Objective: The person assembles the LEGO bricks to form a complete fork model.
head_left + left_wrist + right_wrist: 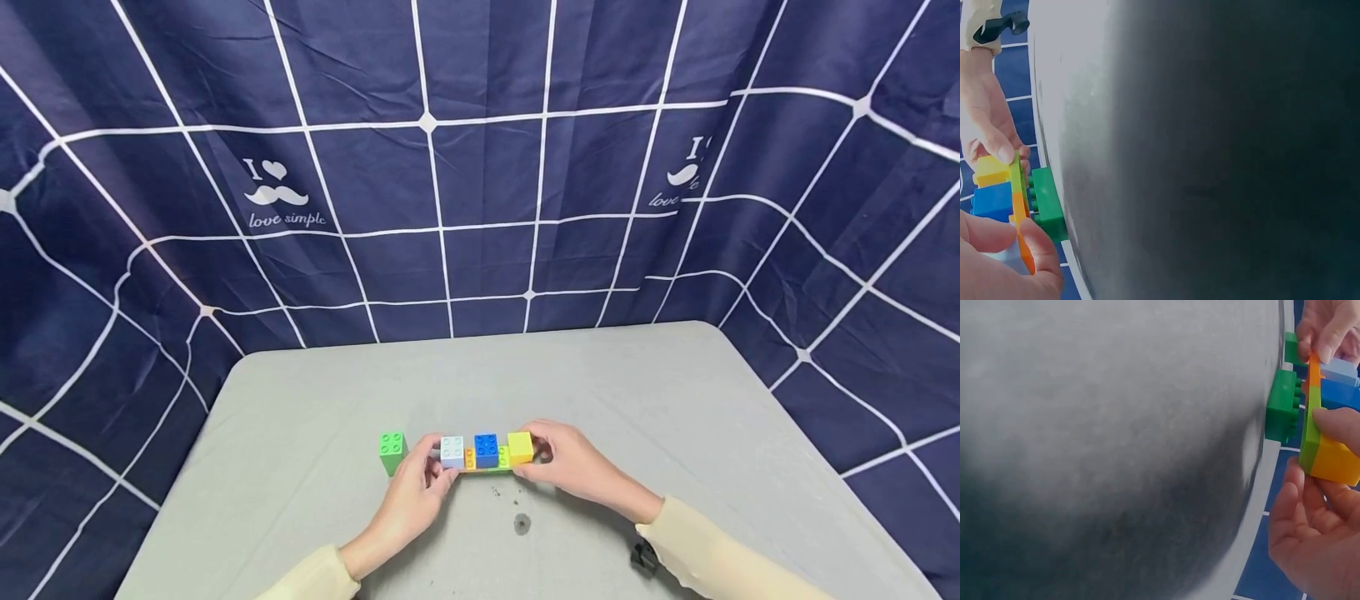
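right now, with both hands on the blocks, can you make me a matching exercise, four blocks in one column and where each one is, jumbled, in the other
Column one
1. light blue block
2. dark blue block
3. yellow block
4. green block in the head view

Column two
A. at the end of the block row held by the right hand
B. left of the block row and apart from it
C. at the end of the block row held by the left hand
D. between the two end blocks

Right pairs: 1-C, 2-D, 3-A, 4-B

"I", heart (275, 170) and "love simple" (287, 220) on navy curtain (480, 183)
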`<state>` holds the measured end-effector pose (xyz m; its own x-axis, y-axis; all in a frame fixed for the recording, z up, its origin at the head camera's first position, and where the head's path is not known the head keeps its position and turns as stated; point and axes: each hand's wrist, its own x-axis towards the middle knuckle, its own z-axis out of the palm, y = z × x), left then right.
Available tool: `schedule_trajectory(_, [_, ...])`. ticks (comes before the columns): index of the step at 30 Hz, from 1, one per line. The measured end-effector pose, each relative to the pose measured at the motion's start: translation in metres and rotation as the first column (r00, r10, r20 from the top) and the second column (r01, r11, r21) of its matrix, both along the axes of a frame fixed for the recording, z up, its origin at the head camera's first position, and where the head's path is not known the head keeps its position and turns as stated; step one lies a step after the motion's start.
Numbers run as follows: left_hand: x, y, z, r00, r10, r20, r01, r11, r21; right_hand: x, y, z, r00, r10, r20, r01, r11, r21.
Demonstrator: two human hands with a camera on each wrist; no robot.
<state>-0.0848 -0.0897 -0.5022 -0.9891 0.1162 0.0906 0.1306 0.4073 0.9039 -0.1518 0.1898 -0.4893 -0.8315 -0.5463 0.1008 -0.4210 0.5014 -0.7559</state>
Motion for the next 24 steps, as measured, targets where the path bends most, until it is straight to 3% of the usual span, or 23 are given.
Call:
schedule_trajectory(7, [-0.006, 0.002, -0.004, 0.999, 0.021, 0.041, -0.022, 1.0, 0.018, -0.006, -0.004, -0.002, 1.0, 0.003, 0.006, -0.003, 1.0, 0.014])
schedule_trajectory(12, [-0.01, 0.005, -0.007, 0.997, -0.007, 0.083, 0.001, 0.997, 0.077, -0.006, -0.003, -0.003, 1.0, 0.016, -0.007, -0.016, 1.0, 0.013])
schedule_trajectory(18, [-0.016, 0.009, -0.008, 0.979, -0.047, 0.198, 0.001, 0.974, 0.226, -0.006, -0.004, -0.003, 1.0, 0.015, -0.009, -0.015, 1.0, 0.007])
schedule_trajectory(24, [-0.02, 0.012, -0.005, 0.964, -0.058, 0.261, -0.012, 0.966, 0.26, -0.006, -0.006, -0.004, 1.0, -0.009, 0.012, 0.009, 1.0, 0.021])
